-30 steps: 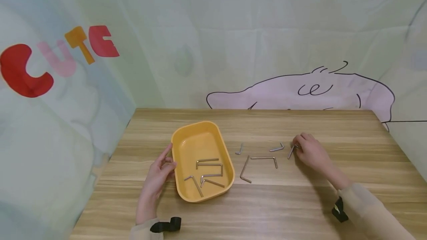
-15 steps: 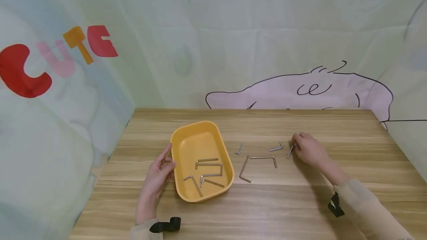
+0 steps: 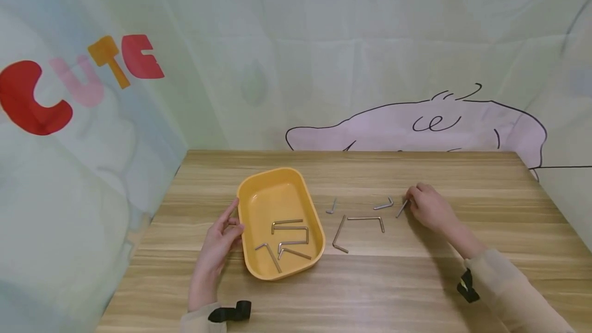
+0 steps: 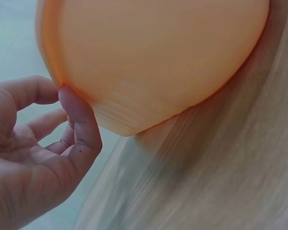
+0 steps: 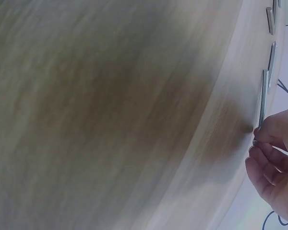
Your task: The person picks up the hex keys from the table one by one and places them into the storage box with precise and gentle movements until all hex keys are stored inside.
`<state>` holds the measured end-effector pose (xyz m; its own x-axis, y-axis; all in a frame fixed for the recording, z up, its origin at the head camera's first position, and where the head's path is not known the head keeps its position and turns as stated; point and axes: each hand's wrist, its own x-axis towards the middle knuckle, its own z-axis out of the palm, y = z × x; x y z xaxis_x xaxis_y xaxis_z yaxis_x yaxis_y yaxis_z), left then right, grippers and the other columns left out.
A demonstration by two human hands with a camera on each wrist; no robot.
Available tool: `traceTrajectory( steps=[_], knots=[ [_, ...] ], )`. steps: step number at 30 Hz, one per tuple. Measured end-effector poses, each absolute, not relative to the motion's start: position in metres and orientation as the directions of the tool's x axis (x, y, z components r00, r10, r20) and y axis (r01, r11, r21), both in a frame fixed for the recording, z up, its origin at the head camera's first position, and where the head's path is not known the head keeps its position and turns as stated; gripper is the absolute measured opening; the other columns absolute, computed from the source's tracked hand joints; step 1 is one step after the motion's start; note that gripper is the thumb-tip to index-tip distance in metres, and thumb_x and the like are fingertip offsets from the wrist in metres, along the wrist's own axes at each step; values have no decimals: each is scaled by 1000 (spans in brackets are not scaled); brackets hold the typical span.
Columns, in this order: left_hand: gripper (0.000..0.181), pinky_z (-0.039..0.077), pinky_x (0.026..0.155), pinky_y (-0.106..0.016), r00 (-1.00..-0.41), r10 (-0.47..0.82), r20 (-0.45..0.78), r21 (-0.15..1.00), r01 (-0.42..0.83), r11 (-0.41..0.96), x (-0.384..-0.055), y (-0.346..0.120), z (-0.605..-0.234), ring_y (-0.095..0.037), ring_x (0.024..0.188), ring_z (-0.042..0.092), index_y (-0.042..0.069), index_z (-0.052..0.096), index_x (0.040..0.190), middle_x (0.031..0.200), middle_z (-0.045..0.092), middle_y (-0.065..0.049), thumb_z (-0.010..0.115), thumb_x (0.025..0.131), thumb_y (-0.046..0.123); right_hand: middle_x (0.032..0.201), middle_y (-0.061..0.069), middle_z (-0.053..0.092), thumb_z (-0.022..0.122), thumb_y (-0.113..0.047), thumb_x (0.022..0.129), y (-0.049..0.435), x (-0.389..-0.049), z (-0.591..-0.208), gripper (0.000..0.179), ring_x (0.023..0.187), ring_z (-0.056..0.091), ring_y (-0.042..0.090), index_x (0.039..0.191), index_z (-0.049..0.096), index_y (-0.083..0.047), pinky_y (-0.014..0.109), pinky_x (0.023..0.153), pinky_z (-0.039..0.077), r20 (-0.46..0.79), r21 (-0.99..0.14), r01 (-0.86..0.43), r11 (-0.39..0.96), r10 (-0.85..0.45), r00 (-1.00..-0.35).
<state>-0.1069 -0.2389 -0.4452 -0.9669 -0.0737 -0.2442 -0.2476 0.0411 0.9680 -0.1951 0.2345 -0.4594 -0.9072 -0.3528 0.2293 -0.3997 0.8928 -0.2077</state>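
Note:
My left hand (image 3: 215, 251) holds the left side of a yellow plastic tray (image 3: 276, 200), thumb and index finger at its edge in the left wrist view. Several L-shaped hex keys (image 3: 273, 258) lie in the tray's near half. On the right, my right hand (image 3: 430, 209) pinches one end of a small silver hex key (image 3: 402, 208) between thumb and fingertips, low over the table; its long arm points toward the near left. In the right wrist view this hex key (image 5: 264, 98) juts from the fingertips, and its pinched end is hidden.
Between tray and right hand lie two larger hex keys, one angled (image 3: 339, 234) and one level (image 3: 365, 218). Behind them are two small ones, one near the tray (image 3: 333, 206) and one near the right hand (image 3: 384, 204). A printed curtain (image 3: 296, 66) hangs behind the wooden table (image 3: 370, 292).
The small hex key in my right hand has turned slightly, its free end swinging a little left. My left hand and the tray stay in place.

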Motion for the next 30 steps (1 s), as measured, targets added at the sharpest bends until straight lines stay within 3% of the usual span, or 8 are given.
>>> traceTrajectory(
  steps=[30],
  knots=[
    [66, 51, 69, -19, -967, -74, -242, 969, -245, 34, -108, -239, -446, -3, 76, 55, 22, 29, 152, 96, 47, 4, 53, 94, 2, 77, 8, 56, 66, 9, 70, 242, -183, -469, 18, 69, 51, 18, 86, 62, 0, 29, 56, 43, 329, -275, -433, 859, -339, -882]
  ],
)
